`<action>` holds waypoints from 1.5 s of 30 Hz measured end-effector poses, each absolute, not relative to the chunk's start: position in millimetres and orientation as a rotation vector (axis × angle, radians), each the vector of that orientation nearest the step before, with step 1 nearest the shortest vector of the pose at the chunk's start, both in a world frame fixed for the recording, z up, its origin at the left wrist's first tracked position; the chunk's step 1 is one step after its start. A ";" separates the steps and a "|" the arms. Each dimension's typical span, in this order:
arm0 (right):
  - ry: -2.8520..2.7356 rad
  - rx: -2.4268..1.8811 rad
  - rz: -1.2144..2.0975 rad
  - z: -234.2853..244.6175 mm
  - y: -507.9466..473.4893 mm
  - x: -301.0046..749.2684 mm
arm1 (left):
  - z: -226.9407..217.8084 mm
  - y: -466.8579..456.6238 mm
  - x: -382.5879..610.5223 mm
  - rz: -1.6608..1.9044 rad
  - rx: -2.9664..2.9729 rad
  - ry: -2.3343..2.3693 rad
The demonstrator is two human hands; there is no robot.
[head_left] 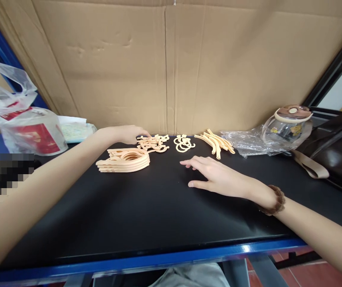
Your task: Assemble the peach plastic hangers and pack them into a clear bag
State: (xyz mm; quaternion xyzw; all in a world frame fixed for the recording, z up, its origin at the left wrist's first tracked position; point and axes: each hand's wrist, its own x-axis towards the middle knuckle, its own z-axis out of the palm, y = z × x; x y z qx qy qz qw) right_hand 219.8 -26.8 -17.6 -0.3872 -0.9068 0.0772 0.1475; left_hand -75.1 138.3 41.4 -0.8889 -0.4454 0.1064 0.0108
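Observation:
My left hand [129,133] reaches to the back of the black table [147,215], fingers closed on a pile of small peach curved pieces [154,143]. Just in front of that hand lies a stack of peach hanger-shaped frames [124,160]. My right hand [215,177] rests flat on the table with fingers spread, holding nothing; a brown beaded bracelet [274,200] is on its wrist. Beyond it lie a small heap of peach hooks [183,143] and a bundle of peach curved rods [215,142].
A cardboard sheet [173,63] walls off the back. A clear plastic bag with red packaging [24,127] sits at left. At right are crumpled clear plastic [248,142], a clear bottle with a brown lid [289,125] and a dark bag with a strap [338,153]. The table's front edge is blue.

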 end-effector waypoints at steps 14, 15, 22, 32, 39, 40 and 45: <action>-2.652 -1.124 0.177 -17.5 -26.3 219.5 | 28.5 131.0 -80.8 0.155 -2.630 -1.266; -2.654 -1.123 0.177 -17.7 -26.2 219.4 | 28.0 130.5 -80.6 0.150 -2.626 -1.275; -2.657 -1.123 0.171 -19.3 -25.3 219.8 | 30.6 130.1 -82.1 0.166 -2.640 -1.336; -2.667 -1.148 0.165 -18.7 -26.3 220.0 | 40.1 127.9 -77.3 0.006 -2.647 -1.513; -2.674 -1.128 0.180 -15.8 -28.2 219.4 | 26.1 135.8 -87.4 0.083 -2.759 -1.463; -2.678 -1.133 0.182 -15.1 -28.8 219.2 | 24.0 137.8 -88.9 0.091 -2.773 -1.440; -2.676 -1.143 0.197 -12.8 -29.7 218.2 | 18.1 141.8 -90.5 0.083 -2.787 -1.368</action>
